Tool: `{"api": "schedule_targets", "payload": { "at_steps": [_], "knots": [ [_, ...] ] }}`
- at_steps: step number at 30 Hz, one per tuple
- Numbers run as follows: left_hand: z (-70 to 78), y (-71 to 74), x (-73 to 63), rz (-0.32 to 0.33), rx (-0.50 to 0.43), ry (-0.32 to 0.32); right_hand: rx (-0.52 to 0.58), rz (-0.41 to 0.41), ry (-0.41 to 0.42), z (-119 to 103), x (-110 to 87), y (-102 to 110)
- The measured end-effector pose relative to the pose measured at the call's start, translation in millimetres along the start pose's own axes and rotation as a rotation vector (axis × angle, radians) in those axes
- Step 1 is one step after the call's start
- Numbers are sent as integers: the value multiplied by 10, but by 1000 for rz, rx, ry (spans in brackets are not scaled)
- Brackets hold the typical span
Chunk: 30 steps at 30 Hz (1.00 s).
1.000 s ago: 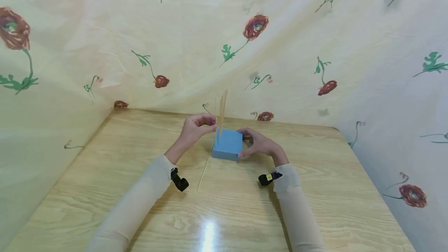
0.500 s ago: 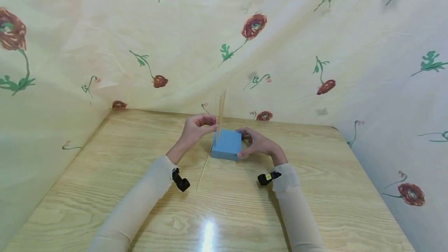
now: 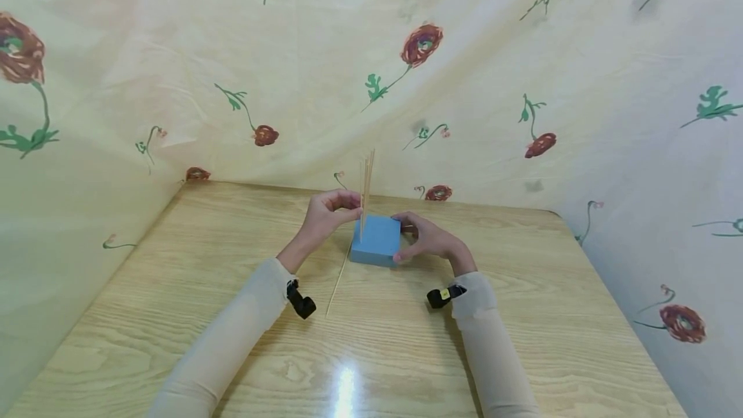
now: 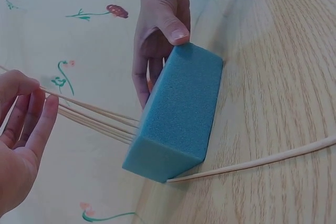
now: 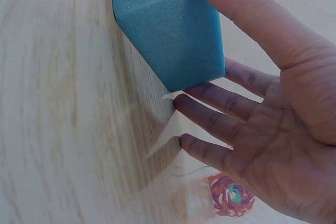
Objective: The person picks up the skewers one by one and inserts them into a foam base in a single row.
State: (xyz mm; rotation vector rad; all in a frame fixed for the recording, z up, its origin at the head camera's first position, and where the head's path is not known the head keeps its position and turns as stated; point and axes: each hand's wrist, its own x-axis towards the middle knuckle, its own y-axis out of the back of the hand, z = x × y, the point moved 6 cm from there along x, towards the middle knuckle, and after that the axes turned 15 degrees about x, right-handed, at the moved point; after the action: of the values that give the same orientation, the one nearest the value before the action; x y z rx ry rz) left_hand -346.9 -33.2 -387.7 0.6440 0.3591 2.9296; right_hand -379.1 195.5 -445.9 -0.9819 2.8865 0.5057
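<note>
A blue foam block lies on the wooden table, with several thin wooden skewers standing upright in its left part. My left hand pinches one skewer between thumb and fingers, just above the block; its lower end meets the foam close to the others. On the block's right side, my right hand grips it, thumb on the near corner and fingers behind the far one. The right wrist view shows that thumb against the foam.
A loose skewer lies on the table, one end right at the block's near left corner. Flower-printed cloth hangs behind the table and along both sides.
My left hand and its skewer have shifted slightly right, so the skewer now stands nearer the others. The right hand keeps its hold on the block.
</note>
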Motion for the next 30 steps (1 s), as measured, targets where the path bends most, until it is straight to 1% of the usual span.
{"api": "schedule_targets", "payload": {
  "at_steps": [13, 22, 30],
  "knots": [
    [-16, -12, -5, -7, -13, 8, -1, 3, 1, 28, -7, 9],
    [-16, -9, -2, -2, 15, -8, -5, 4, 0, 47, -3, 20],
    [-35, 7, -1, 5, 13, 1, -8, 13, -9, 49, 12, 29]
  ]
}}
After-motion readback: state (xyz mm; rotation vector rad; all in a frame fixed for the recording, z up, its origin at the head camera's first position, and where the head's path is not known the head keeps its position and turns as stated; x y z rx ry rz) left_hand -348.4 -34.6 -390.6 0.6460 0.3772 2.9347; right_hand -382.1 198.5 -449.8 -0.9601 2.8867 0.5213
